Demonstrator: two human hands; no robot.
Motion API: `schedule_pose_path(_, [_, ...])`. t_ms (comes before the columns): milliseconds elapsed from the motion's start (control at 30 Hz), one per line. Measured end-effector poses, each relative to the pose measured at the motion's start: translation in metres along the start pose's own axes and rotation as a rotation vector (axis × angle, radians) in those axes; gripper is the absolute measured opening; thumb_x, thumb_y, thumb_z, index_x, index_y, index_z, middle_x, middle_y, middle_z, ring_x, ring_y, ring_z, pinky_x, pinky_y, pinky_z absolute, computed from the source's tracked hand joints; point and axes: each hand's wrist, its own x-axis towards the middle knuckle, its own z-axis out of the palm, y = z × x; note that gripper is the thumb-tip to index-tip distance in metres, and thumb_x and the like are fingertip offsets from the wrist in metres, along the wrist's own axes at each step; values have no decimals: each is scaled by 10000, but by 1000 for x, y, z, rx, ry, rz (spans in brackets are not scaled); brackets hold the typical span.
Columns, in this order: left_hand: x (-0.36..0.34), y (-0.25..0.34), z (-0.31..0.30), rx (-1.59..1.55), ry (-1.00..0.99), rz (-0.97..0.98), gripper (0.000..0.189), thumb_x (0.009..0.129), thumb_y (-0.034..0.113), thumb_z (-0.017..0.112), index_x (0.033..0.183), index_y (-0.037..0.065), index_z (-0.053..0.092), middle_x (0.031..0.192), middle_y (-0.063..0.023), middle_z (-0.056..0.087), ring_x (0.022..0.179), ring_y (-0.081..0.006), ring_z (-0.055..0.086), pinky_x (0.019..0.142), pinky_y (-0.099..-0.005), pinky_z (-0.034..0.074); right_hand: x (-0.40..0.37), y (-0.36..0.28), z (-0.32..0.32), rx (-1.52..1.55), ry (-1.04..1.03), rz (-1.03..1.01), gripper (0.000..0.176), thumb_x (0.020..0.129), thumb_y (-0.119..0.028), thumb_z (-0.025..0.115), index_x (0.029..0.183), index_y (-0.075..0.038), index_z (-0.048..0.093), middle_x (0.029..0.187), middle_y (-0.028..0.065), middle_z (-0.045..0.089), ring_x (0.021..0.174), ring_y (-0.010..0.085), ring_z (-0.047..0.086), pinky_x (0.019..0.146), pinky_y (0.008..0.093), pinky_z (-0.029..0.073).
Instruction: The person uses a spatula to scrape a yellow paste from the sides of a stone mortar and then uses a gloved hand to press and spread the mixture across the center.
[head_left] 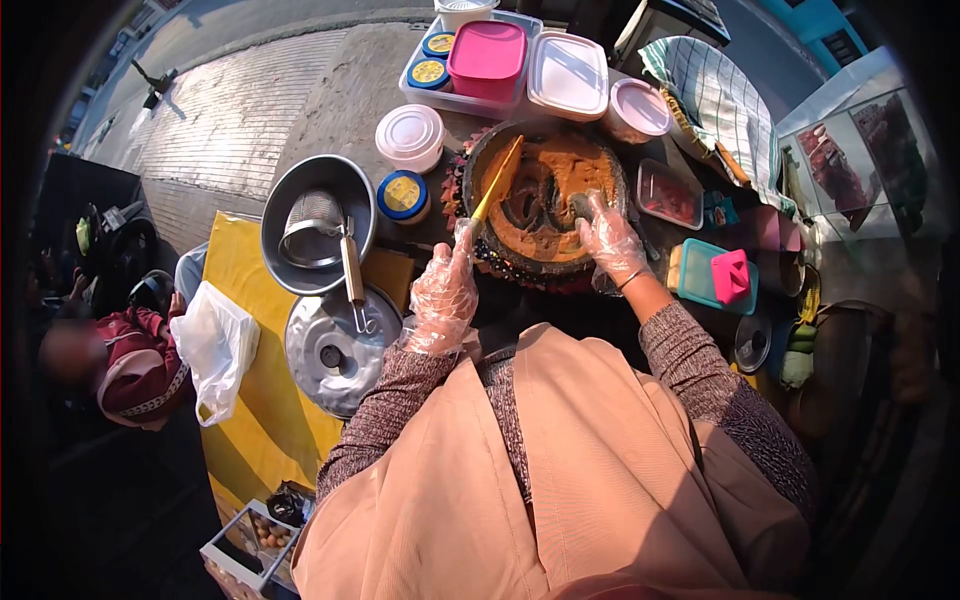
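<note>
Clear plastic gloves cover both hands. My left hand (446, 292) is closed around the lower end of a yellow utensil (492, 190), whose upper part reaches over the left side of a wide dark stone mortar (615, 165). Orange-brown paste (575, 160) coats the inside of the mortar, with darker wet hollows near its middle. At the mortar's right side, my right hand (610, 240) is closed on a dark stone pestle (580, 206), which touches the paste. Most of the pestle's grip is hidden by the fingers.
A metal bowl (270, 225) with a strainer (312, 228) and a metal lid (340, 350) lie left. Lidded containers (567, 75) stand behind the mortar; a teal-lidded box (700, 272) stands right. A person (145, 350) is at the far left.
</note>
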Motion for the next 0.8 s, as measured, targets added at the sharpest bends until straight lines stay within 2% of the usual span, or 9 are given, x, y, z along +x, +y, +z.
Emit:
schedule_pose_path(100, [7,-1,7,15,8,28,504,834,60,563,1320,141,461,852,-122,523,681,-289,614,545,-386,510,57,-7,-4,-3,43,144,521,853,-270,571,1325,-124,409,1042,220,617,925,418,610,765,509,492])
schedule_pose_path(167, [11,5,4,17,-10,25,523,829,63,571,1331,143,449,858,-122,523,683,-288,616,545,-385,511,78,-5,22,86,141,-41,506,864,-298,555,1324,-148,406,1039,221,615,958,418,600,786,514,488])
schedule_pose_path(267, [12,4,5,24,-23,38,567,825,77,586,1361,150,416,863,-119,522,681,-286,618,540,-385,510,31,-1,45,-18,49,-147,515,863,-317,558,1327,-153,406,1088,205,602,983,443,588,823,522,476])
schedule_pose_path(300, [10,2,5,23,-20,39,559,829,77,582,1358,151,417,863,-119,522,679,-286,617,535,-389,507,2,-29,-2,-6,-65,-111,521,861,-307,567,1330,-147,408,1053,201,610,950,454,599,780,526,489])
schedule_pose_path(433, [2,0,5,-17,-12,25,513,845,69,558,1335,161,437,858,-119,519,667,-287,613,523,-399,499,40,-6,0,-19,43,157,552,864,-285,560,1347,-113,356,1009,244,615,896,444,614,725,519,499])
schedule_pose_path(600, [1,2,2,5,-22,4,516,847,60,544,1339,170,434,860,-112,519,685,-283,612,536,-396,503,75,0,46,24,90,-103,535,877,-343,539,1361,-210,354,1030,252,601,982,436,592,819,514,481])
schedule_pose_path(667, [-2,2,-4,11,-19,1,518,843,50,544,1336,167,440,857,-110,521,691,-281,611,536,-393,501,21,-26,21,-57,-59,-65,554,867,-318,550,1366,-175,355,1022,265,594,996,443,580,833,516,474])
schedule_pose_path(767, [-7,1,-10,-45,21,25,508,833,29,549,1321,138,457,827,-109,524,669,-274,606,520,-378,486,9,-14,-4,85,-59,100,565,853,-278,559,1361,-129,360,971,277,604,982,462,578,826,517,472])
schedule_pose_path(800, [-10,2,-12,-45,19,24,508,833,29,549,1321,138,457,827,-109,524,669,-274,606,520,-378,486,31,8,12,129,102,85,564,836,-244,572,1341,-88,375,911,287,612,928,462,592,792,510,477])
